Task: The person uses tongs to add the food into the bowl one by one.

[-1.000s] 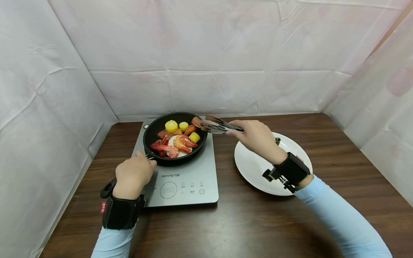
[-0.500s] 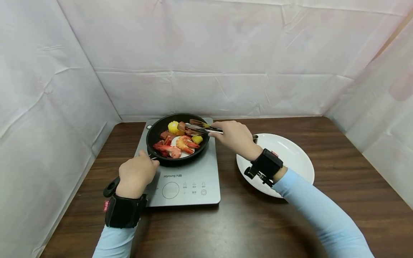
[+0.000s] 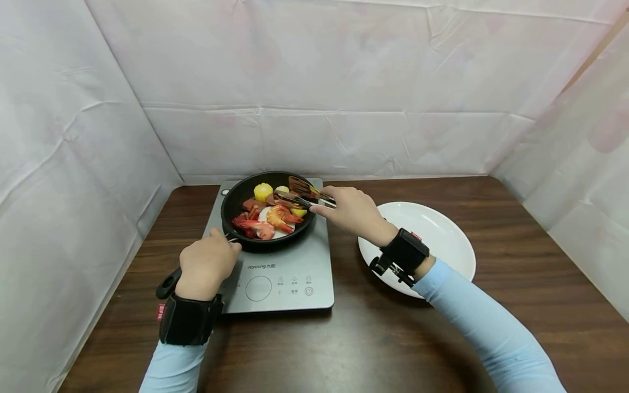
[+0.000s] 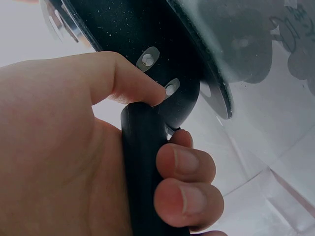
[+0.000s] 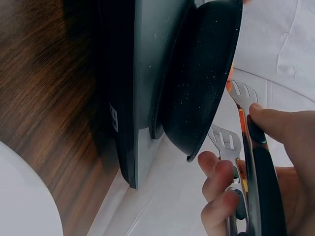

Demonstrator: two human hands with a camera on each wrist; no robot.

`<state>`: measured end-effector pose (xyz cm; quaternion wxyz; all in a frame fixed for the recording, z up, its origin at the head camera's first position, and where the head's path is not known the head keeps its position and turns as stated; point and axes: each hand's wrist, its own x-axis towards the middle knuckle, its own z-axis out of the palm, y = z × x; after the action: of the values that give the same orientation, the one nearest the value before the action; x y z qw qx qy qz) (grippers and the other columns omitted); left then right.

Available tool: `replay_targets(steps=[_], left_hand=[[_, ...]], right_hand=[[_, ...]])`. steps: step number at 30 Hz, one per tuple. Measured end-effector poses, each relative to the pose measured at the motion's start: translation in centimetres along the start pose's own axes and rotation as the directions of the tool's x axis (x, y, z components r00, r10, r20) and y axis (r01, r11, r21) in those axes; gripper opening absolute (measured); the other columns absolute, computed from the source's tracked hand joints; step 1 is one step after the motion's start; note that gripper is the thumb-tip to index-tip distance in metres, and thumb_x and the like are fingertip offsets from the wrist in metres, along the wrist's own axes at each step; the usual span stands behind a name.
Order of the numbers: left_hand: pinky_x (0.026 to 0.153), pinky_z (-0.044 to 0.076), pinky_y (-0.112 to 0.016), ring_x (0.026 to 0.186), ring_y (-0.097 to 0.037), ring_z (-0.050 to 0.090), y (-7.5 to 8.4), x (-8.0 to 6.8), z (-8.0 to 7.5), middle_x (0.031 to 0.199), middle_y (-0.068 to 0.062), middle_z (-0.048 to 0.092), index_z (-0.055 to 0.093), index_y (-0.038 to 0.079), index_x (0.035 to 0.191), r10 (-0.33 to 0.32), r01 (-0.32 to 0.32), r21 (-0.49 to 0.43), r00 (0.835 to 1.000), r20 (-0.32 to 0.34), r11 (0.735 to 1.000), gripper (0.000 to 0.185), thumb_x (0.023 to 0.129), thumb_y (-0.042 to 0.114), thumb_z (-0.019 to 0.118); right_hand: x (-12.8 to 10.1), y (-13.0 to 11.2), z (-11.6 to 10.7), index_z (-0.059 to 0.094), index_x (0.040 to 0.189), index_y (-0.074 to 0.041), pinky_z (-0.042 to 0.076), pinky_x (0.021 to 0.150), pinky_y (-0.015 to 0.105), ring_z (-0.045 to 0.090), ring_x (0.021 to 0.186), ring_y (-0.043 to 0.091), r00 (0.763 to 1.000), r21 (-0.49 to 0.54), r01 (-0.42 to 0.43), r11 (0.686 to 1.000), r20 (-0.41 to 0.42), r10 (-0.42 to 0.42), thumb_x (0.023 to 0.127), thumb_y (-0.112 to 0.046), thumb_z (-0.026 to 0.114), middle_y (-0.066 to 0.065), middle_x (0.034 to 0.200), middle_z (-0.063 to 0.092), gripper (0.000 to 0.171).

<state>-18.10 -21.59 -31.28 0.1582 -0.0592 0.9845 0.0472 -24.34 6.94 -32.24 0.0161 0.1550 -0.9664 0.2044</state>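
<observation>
Fingers of the right hand (image 3: 350, 212) pinch the tongs (image 3: 302, 195), whose tips lie leftward over the food in the frying pan (image 3: 237, 195); the left hand (image 3: 206, 266) grips its handle.

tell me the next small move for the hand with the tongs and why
Probably lower the tongs a little and close them on one piece of food. The right hand holds them with the tips apart, over the food at the right side of the pan; nothing sits clearly between them. The left hand grips the pan handle, steadying it, and the white plate beside the cooker is bare.
</observation>
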Motion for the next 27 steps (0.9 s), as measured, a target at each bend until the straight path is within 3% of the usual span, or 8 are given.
replay_targets(steps=[8, 12, 15, 19, 22, 27], left_hand=[[0.058, 0.045, -0.038, 0.067, -0.030, 0.058, 0.2, 0.4, 0.0, 0.083, -0.024, 0.063, 0.042, -0.017, 0.127, 0.002, -0.002, 0.004, 1.000, 0.003, 1.000, 0.060, 0.105, 0.039, 0.044], [0.059, 0.046, -0.039, 0.068, -0.030, 0.059, 0.3, 0.6, 0.0, 0.085, -0.025, 0.064, 0.041, -0.018, 0.129, 0.005, -0.005, 0.004, 1.000, 0.008, 1.000, 0.062, 0.105, 0.039, 0.044], [0.059, 0.046, -0.039, 0.070, -0.031, 0.060, 0.3, 0.7, 0.1, 0.088, -0.027, 0.064, 0.041, -0.017, 0.130, 0.008, -0.008, 0.004, 1.000, 0.014, 1.000, 0.062, 0.106, 0.040, 0.044], [0.059, 0.046, -0.039, 0.069, -0.031, 0.060, 0.2, 0.9, 0.0, 0.086, -0.026, 0.064, 0.042, -0.017, 0.127, 0.013, -0.013, 0.002, 1.000, 0.014, 1.000, 0.060, 0.105, 0.039, 0.044], [0.059, 0.045, -0.039, 0.068, -0.031, 0.059, 0.2, 1.0, 0.0, 0.084, -0.025, 0.063, 0.042, -0.017, 0.127, 0.016, -0.016, -0.002, 1.000, 0.017, 1.000, 0.060, 0.105, 0.039, 0.044], [0.060, 0.046, -0.040, 0.069, -0.032, 0.060, -0.1, 1.2, -0.1, 0.087, -0.026, 0.064, 0.041, -0.017, 0.127, 0.013, -0.013, -0.002, 1.000, 0.025, 1.000, 0.061, 0.105, 0.040, 0.044]], right_hand=[[-0.3, 0.2, -0.1, 0.062, 0.138, -0.019, 0.057, 0.075, 0.046, 0.071, 0.105, 0.026, 1.000, 0.003, -0.016, 1.000, 0.019, 0.016, 0.095, -0.061, 0.061, 0.006, 0.126, 0.072, 0.060], [-0.5, 0.3, -0.1, 0.060, 0.140, -0.017, 0.057, 0.081, 0.045, 0.070, 0.108, 0.026, 0.999, 0.018, -0.023, 1.000, 0.041, 0.022, 0.093, -0.060, 0.065, 0.008, 0.126, 0.072, 0.064], [-0.7, 0.4, -0.1, 0.058, 0.141, -0.012, 0.056, 0.083, 0.041, 0.071, 0.099, 0.023, 0.998, 0.039, -0.016, 0.999, 0.054, 0.014, 0.090, -0.057, 0.070, 0.008, 0.118, 0.074, 0.069], [-1.4, 0.9, -0.5, 0.062, 0.133, -0.008, 0.048, 0.069, 0.034, 0.061, 0.075, 0.018, 1.000, 0.059, 0.000, 0.998, 0.031, -0.002, 0.091, -0.050, 0.073, 0.004, 0.093, 0.070, 0.060], [-2.4, 1.9, -1.3, 0.064, 0.120, -0.008, 0.041, 0.061, 0.032, 0.053, 0.067, 0.017, 1.000, 0.077, -0.027, 0.997, -0.003, 0.027, 0.094, -0.046, 0.071, 0.003, 0.083, 0.065, 0.047], [-4.4, 4.4, -3.0, 0.060, 0.115, -0.006, 0.042, 0.057, 0.031, 0.055, 0.062, 0.016, 0.993, 0.089, -0.114, 0.989, -0.033, 0.118, 0.096, -0.049, 0.067, 0.006, 0.083, 0.066, 0.047]])
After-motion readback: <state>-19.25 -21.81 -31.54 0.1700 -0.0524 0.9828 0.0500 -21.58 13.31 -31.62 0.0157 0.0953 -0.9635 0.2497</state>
